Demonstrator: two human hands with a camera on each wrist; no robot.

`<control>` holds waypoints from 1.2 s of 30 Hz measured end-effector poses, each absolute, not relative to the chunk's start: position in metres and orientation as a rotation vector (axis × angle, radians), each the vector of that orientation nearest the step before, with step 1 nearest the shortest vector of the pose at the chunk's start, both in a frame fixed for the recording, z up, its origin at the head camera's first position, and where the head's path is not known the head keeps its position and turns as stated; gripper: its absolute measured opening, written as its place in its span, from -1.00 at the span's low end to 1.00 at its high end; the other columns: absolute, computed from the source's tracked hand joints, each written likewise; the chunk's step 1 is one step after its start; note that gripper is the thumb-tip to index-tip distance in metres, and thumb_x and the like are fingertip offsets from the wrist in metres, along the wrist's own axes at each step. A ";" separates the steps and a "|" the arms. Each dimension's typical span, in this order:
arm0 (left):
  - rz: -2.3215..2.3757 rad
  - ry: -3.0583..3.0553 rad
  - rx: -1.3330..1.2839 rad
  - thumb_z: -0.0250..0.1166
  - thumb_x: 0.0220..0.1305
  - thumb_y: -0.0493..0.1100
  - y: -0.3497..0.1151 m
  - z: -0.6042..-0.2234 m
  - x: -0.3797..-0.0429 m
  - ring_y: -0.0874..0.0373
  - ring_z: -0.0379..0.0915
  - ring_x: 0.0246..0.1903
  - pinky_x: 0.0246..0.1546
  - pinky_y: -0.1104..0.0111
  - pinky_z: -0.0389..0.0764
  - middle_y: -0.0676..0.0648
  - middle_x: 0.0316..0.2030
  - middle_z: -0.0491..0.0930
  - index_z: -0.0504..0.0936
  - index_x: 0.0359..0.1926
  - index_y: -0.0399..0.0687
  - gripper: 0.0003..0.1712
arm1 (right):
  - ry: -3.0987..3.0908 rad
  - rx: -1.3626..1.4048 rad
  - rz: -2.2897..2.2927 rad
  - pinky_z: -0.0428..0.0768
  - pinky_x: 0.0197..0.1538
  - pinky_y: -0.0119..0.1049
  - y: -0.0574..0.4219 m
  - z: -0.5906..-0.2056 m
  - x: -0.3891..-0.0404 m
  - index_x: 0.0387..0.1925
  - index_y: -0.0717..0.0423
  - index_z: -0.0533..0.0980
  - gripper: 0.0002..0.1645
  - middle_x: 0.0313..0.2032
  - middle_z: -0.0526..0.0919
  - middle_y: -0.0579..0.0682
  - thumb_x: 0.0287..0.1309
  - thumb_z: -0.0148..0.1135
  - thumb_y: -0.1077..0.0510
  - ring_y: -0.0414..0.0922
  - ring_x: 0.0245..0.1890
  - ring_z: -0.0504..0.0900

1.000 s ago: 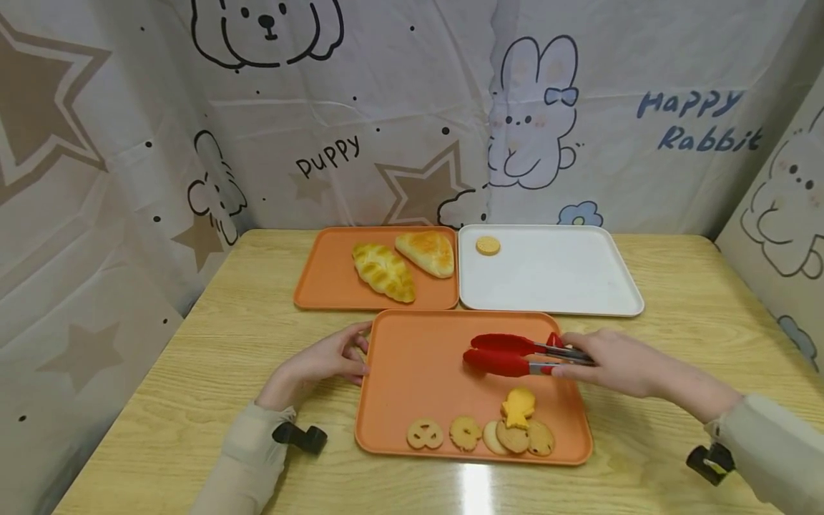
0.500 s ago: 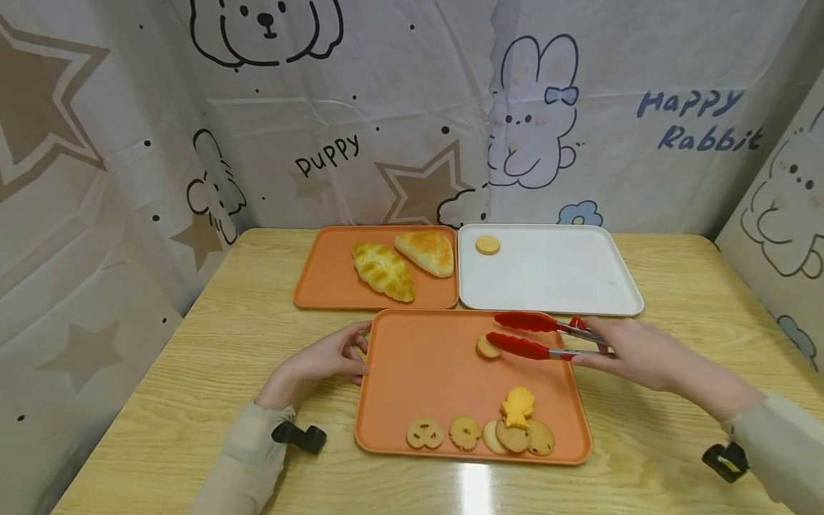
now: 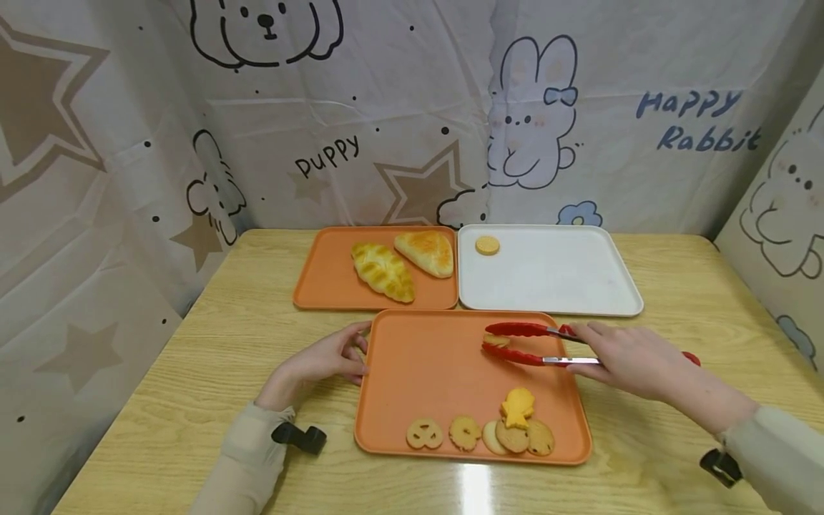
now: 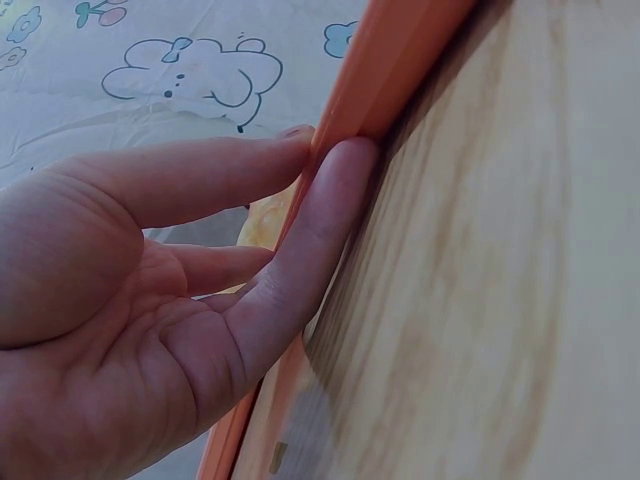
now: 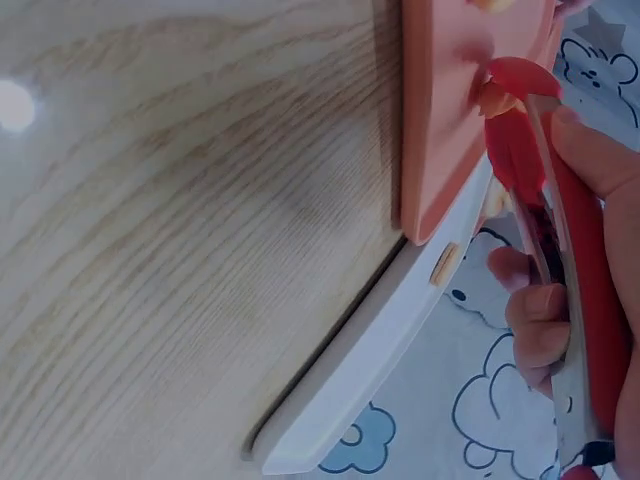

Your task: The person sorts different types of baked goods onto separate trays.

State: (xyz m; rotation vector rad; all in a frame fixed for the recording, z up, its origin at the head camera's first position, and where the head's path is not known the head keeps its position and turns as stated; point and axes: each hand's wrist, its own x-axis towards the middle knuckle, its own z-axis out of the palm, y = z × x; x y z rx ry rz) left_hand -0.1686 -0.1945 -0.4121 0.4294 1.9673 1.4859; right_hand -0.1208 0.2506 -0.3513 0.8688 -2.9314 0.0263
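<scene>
My left hand (image 3: pixel 327 359) holds the left rim of the near orange tray (image 3: pixel 412 390); in the left wrist view its thumb and a finger meet the tray edge. In my right hand (image 3: pixel 634 359) are red-tipped metal tongs (image 3: pixel 528 359). Between the tong tips sits a small round cookie (image 3: pixel 495 340), partly hidden by them, over the tray's upper right part. Along the tray's near edge lie a pretzel-shaped cookie (image 3: pixel 425 434), a flower-shaped cookie (image 3: pixel 465 433) and overlapping round cookies (image 3: pixel 513 436), with a yellow fish-shaped cookie (image 3: pixel 518 408) on top.
Behind stands another orange tray (image 3: pixel 322 275) bearing a braided bread (image 3: pixel 383 272) and a triangular bread (image 3: pixel 425 254). Beside it, a white tray (image 3: pixel 553 275) has one round cookie (image 3: pixel 487 245) in its far left corner. A printed cloth (image 3: pixel 412 93) hangs behind the wooden table (image 3: pixel 212 386).
The tongs first swung right and away, opened wider, uncovering the small cookie, then moved back left and now have their tips around it. My left hand stays on the tray.
</scene>
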 end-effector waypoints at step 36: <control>1.471 1.977 0.431 0.20 0.14 -0.40 -0.196 -0.414 -0.170 0.17 0.47 -0.37 -0.28 0.24 0.63 -0.20 -0.12 0.20 -0.20 0.40 -0.23 -0.05 | -3.219 0.525 0.522 0.26 -0.52 -0.37 0.291 -0.360 -0.148 -0.07 0.10 0.41 -0.41 -0.54 0.40 -0.11 0.12 0.07 -0.28 -0.19 -0.56 0.35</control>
